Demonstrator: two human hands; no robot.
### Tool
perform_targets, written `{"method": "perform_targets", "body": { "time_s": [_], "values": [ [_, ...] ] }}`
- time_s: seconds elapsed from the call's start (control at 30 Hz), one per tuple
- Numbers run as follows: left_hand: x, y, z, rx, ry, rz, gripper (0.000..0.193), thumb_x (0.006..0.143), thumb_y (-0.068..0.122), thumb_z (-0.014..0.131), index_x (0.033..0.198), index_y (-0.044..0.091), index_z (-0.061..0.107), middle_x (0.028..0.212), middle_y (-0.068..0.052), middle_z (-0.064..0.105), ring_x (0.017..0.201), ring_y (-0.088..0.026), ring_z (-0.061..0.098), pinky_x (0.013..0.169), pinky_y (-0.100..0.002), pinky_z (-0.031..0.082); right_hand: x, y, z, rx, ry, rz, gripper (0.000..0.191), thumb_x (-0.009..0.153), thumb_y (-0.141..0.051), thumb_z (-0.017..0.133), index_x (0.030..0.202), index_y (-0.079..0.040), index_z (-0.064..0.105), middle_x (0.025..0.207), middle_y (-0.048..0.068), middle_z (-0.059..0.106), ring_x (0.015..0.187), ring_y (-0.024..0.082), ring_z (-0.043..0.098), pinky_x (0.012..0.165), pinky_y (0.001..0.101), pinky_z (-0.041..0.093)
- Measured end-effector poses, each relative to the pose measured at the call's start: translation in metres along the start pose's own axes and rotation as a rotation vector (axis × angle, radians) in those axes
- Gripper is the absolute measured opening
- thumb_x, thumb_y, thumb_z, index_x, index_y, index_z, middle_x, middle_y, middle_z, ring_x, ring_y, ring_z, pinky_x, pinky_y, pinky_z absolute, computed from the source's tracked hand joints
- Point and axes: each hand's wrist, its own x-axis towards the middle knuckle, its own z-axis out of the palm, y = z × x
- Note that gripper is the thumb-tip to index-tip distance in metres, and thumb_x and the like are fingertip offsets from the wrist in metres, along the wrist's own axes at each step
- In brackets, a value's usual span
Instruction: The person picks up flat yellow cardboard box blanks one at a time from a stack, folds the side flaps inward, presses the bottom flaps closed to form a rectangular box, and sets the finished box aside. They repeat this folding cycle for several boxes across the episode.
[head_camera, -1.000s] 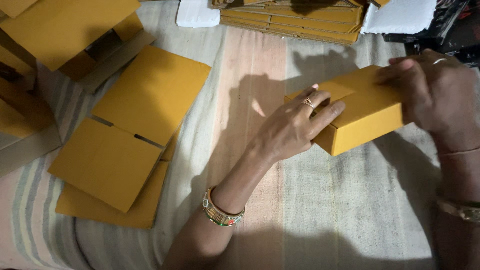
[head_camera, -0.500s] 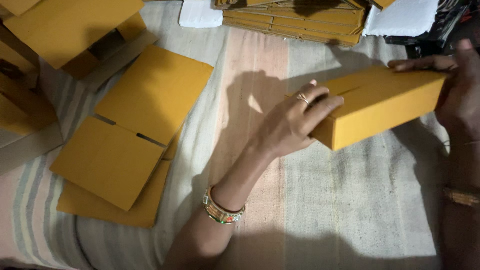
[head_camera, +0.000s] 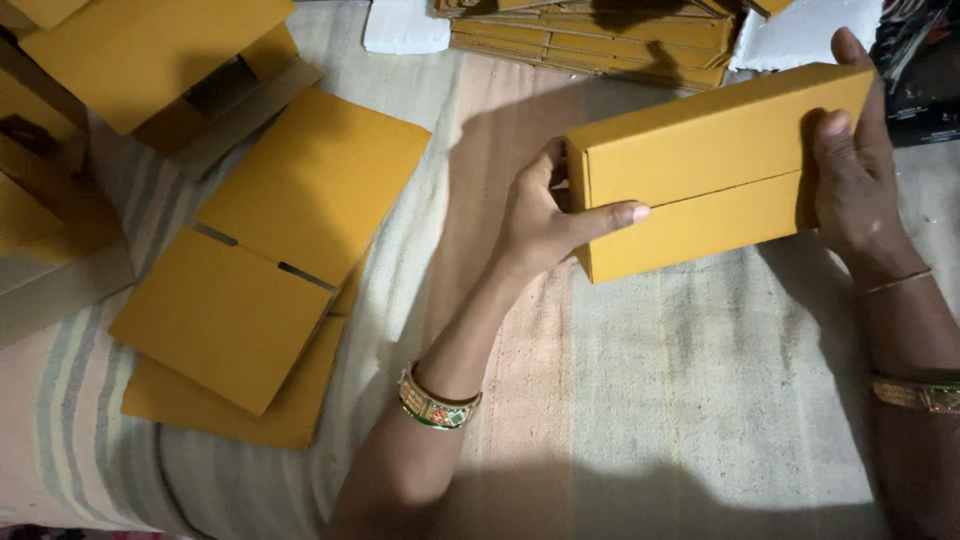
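Head view shows a long yellow cardboard box (head_camera: 715, 170) held up between both hands, above a striped cloth (head_camera: 700, 400) that covers the surface below. Its faces are folded into shape, and a seam runs along the side facing the camera. The left hand (head_camera: 545, 215) clasps the box's left end, thumb laid along the seam and fingers tucked behind the end. The right hand (head_camera: 850, 170) grips the right end, thumb pressed on the front face and fingers wrapped over the far edge. Judging by this, the box is at the closing stage: the body is formed and the ends are being pressed home. Finishing would call for a firm squeeze at both ends while keeping the seam flush.

Left of the hands lies a pile of flat yellow box blanks (head_camera: 260, 260), well apart from the held box. Beyond it, at the top edge, sits a stack of flattened cartons (head_camera: 590, 40), with white sheets (head_camera: 405, 25) beside it.
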Motion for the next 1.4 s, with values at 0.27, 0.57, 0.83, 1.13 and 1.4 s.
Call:
{"method": "perform_targets", "body": {
  "time_s": [0.27, 0.57, 0.83, 1.13, 1.4],
  "values": [
    [0.004, -0.012, -0.008, -0.188, 0.069, -0.084, 0.092, 0.069, 0.036, 0.094, 0.134, -0.009, 0.047, 0.116, -0.022, 0.071, 0.102, -0.026, 0.075, 0.087, -0.035, 0.068, 0.007, 0.008, 0.009, 0.133, -0.110, -0.064, 0.089, 0.109, -0.040, 0.066, 0.172, -0.007, 0.013, 0.142, 0.007, 0.050, 0.133, 0.016, 0.050, 0.120, 0.0330, 0.045],
    [0.006, -0.025, -0.027, -0.037, -0.049, -0.261, 0.122, 0.056, 0.060, 0.092, 0.147, -0.003, 0.041, 0.135, -0.023, 0.063, 0.131, -0.035, 0.060, 0.110, -0.051, 0.052, 0.007, 0.013, 0.011, 0.313, -0.072, 0.092, 0.079, 0.111, -0.044, 0.054, 0.171, -0.004, 0.021, 0.159, 0.010, 0.045, 0.147, 0.018, 0.045, 0.124, 0.0342, 0.039],
    [0.005, -0.031, -0.034, -0.045, -0.107, -0.307, 0.130, 0.060, 0.070, 0.087, 0.155, 0.002, 0.031, 0.144, -0.024, 0.059, 0.139, -0.037, 0.056, 0.117, -0.051, 0.046, 0.008, 0.007, 0.012, 0.218, -0.073, 0.064, 0.074, 0.112, -0.043, 0.050, 0.168, -0.003, 0.023, 0.170, 0.013, 0.034, 0.154, 0.020, 0.039, 0.126, 0.0339, 0.038],
    [0.006, -0.003, -0.033, 0.369, 0.026, -0.097, 0.141, 0.062, 0.073, 0.083, 0.165, 0.008, 0.013, 0.167, -0.025, 0.029, 0.153, -0.039, 0.033, 0.123, -0.060, 0.034, 0.014, 0.008, 0.016, 0.212, -0.001, 0.140, 0.064, 0.114, -0.042, 0.047, 0.163, -0.003, 0.035, 0.149, 0.007, 0.051, 0.136, 0.013, 0.048, 0.116, 0.0288, 0.040],
    [0.023, 0.044, 0.063, 1.438, -0.321, 0.127, 0.156, 0.047, 0.092, 0.075, 0.158, 0.009, 0.004, 0.170, -0.019, 0.007, 0.160, -0.032, 0.009, 0.121, -0.084, 0.007, 0.017, 0.021, 0.017, 0.212, 0.008, 0.108, 0.055, 0.117, -0.036, 0.043, 0.159, -0.001, 0.040, 0.144, 0.007, 0.053, 0.134, 0.014, 0.047, 0.115, 0.0274, 0.039]
  ]
}}
